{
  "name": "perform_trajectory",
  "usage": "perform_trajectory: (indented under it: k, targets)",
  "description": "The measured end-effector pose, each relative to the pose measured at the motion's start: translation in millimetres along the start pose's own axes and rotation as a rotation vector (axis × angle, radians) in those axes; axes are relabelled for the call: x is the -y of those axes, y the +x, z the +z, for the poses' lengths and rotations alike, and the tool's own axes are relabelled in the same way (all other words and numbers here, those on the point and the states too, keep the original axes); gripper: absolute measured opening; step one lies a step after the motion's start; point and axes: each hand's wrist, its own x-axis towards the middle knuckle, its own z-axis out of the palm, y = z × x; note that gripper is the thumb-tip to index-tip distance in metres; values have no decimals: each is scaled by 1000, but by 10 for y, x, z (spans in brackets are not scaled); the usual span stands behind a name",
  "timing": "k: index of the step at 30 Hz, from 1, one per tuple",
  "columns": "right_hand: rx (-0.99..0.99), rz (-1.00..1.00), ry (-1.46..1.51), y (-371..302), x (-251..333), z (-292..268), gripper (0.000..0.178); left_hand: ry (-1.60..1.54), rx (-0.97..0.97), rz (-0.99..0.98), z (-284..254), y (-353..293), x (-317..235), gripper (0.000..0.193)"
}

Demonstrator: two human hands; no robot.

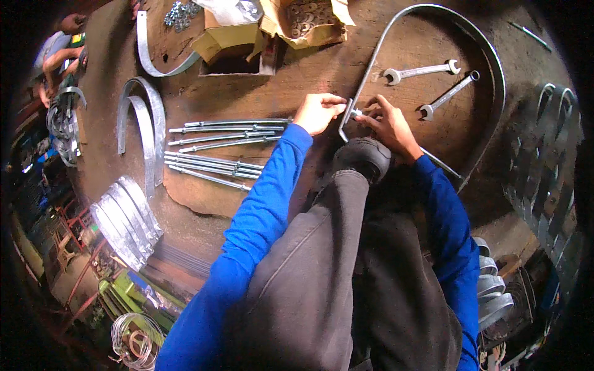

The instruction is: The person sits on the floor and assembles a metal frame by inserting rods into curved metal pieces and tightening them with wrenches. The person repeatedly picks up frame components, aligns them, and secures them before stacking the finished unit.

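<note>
A large bent metal strap (pixel 499 69) forms an open loop, and its near-left end lies between my hands. My left hand (pixel 318 114) is closed in a pinch just outside that end; what its fingertips hold is too small to make out. On the inner side, the thumb and fingers of my right hand (pixel 391 127) close around a small shiny nut (pixel 354 113) against the strap. A threaded rod (pixel 440 162) runs from beneath my right hand to the strap's other end. My shoe (pixel 364 159) rests beside the strap's bent tip.
Two wrenches (pixel 423 72) lie inside the loop. Several threaded rods (pixel 216 164) are spread to the left, near curved metal straps (pixel 146 130). At the back stand open cardboard boxes (pixel 298 42), one holding washers, beside a pile of fasteners (pixel 180 15). Another person's arm (pixel 59 59) shows far left.
</note>
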Motion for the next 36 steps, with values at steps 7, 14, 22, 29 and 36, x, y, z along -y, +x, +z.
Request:
perform_trajectory:
  k: [7, 14, 22, 29, 36]
  targets:
    - [23, -98, -100, 42, -44, 20, 46, 4, 5, 30, -21, 39, 29, 25]
    - [19, -141, -96, 33, -44, 43, 36, 51, 15, 36, -27, -2, -30, 26]
    - [-80, 35, 91, 75, -79, 15, 49, 52, 3, 39, -29, 5, -15, 24]
    - [-100, -111, 3, 22, -33, 5, 56, 112, 0, 27, -78, 9, -19, 25]
    - [-395, -53, 61, 61, -314, -65, 29, 263, -19, -1, 57, -1, -198, 28]
